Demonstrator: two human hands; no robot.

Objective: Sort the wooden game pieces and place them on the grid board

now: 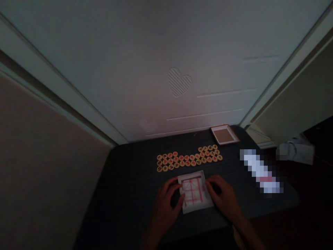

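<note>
A small white box (198,209) lies near the front of the dark table, between my two hands. Inside it is a folded white sheet (193,191) printed with red grid lines, like a xiangqi board. My left hand (168,201) grips the box's left side, its thumb and fingertips at the rim. On the right side, my right hand (221,192) is closed with its fingertips at the edge of the box. Just behind the box, round xiangqi pieces (182,163) with red and black characters lie in rows, face up.
A shallow box lid (224,136) with a brown inside rests at the table's back right. The dark table (125,187) meets a pale panel (125,86) with embossed hearts. A blurred-out whitish object (260,172) is at the right, and a pale item (299,151) lies beyond the table.
</note>
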